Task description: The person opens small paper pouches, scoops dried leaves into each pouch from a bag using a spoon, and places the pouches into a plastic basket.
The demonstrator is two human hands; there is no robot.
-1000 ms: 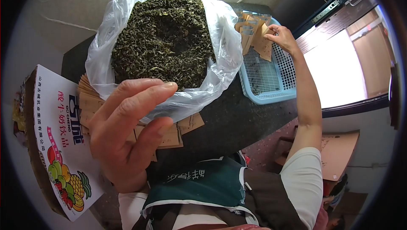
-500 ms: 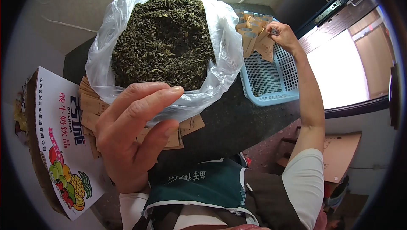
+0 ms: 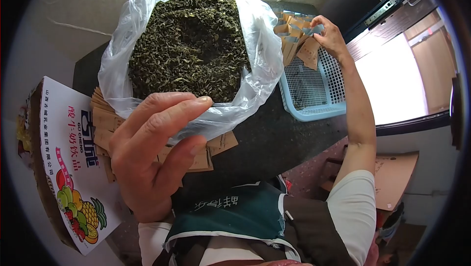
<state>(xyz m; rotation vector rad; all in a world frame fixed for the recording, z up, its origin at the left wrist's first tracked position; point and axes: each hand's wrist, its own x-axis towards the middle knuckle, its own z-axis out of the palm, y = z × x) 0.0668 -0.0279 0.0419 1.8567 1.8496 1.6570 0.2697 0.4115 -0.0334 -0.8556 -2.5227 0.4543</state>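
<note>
My left hand (image 3: 147, 155) is raised in front of the plastic bag (image 3: 263, 45), its fingers curved and the thumb apart, with nothing between them. Dark dried leaves (image 3: 189, 55), like tea, fill that clear bag. At the right, my right hand (image 3: 333, 42) is over the light-blue basket (image 3: 316, 114). Its thumb and index finger are spread beside the silvery top of a small brown paper packet (image 3: 308, 52). That packet leans at a tilt against several others (image 3: 290, 38) standing in the basket's far end.
More brown paper packets (image 3: 105, 124) lie fanned out beside and below the plastic bag on the dark table (image 3: 255, 153). A white printed carton (image 3: 81, 177) stands at the left. A bright window (image 3: 387, 79) is at the right.
My right hand's thumb and finger have parted from their pinch on the paper packet, which stays in the basket. My left hand has hardly moved.
</note>
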